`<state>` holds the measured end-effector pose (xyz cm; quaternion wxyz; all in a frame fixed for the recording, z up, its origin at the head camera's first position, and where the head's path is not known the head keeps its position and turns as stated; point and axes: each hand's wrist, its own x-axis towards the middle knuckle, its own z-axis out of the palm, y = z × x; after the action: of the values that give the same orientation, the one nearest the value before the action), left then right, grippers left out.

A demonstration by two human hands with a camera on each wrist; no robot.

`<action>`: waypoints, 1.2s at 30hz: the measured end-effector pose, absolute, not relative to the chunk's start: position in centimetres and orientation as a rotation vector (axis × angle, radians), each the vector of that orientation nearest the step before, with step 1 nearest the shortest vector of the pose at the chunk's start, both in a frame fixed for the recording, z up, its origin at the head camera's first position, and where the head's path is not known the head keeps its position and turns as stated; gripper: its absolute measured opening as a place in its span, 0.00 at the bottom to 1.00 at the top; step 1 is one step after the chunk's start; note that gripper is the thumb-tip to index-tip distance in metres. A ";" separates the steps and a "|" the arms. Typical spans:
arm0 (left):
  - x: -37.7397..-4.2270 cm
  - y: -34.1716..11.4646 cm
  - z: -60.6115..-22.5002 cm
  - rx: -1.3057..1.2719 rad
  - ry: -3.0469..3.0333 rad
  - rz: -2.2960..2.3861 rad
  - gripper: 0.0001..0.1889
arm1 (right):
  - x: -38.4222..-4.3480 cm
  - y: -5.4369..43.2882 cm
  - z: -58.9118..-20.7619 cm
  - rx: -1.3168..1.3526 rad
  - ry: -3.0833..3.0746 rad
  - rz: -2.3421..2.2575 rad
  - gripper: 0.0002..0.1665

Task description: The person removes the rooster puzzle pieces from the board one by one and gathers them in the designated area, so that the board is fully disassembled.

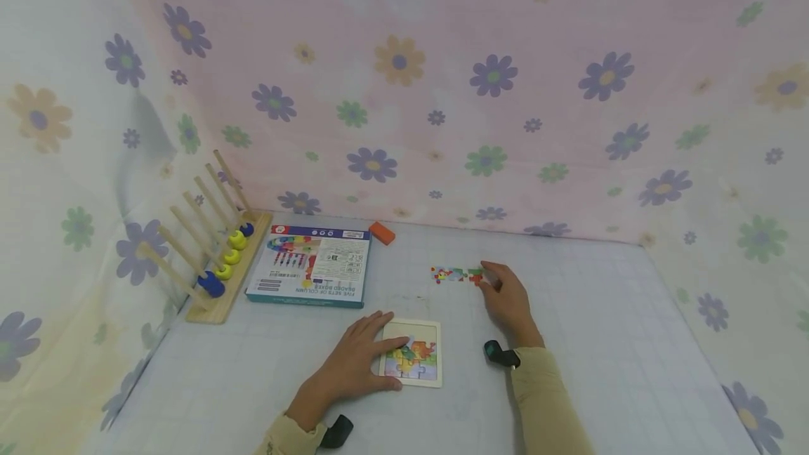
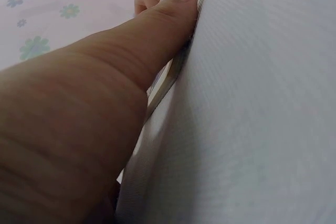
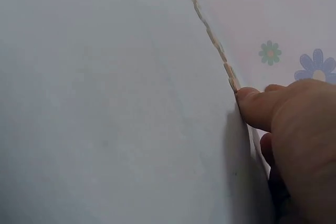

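Note:
A small square jigsaw tray (image 1: 430, 383) with a pale frame lies on the table, partly filled with colourful pieces (image 1: 422, 352). My left hand (image 1: 354, 358) rests across its left side with fingers extended. Its thumb (image 2: 165, 17) touches the tray's near edge, and another finger reaches over the picture. Farther back, a short row of loose puzzle pieces (image 1: 447, 274) lies flat. At the row's right end, my right hand (image 1: 510, 304) pinches a puzzle piece (image 1: 475, 276) between thumb and forefinger. In the right wrist view the thumb (image 3: 252, 106) meets the row's thin edge.
A flat blue-edged toy box (image 1: 341, 265) lies left of centre. Beside it stands a wooden rack (image 1: 237, 279) with upright pegs and blue and yellow beads. An orange block (image 1: 382, 233) sits behind the box. Flowered cloth (image 1: 436, 118) walls the table at back and sides.

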<state>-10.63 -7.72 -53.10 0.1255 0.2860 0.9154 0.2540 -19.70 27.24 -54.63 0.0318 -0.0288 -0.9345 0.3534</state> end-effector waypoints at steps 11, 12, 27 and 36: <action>-10.5 -7.8 -53.2 0.846 2.695 0.760 0.40 | -18.0 25.7 -54.7 -0.377 -2.754 1.257 0.26; -10.5 -7.8 -53.2 0.848 2.696 0.760 0.40 | -17.9 25.6 -54.7 -0.388 -2.748 1.261 0.27; -10.8 -7.8 -53.2 0.831 2.681 0.707 0.50 | -14.1 22.9 -54.1 -0.229 -2.783 1.260 0.33; -10.8 -7.9 -53.2 0.803 2.689 0.665 0.62 | -12.0 19.0 -52.1 0.210 -2.794 1.185 0.27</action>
<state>-10.83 -7.86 -53.22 0.1286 0.2761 0.9246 0.2286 -11.99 19.00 -52.12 0.0499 0.0690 -0.9173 0.3889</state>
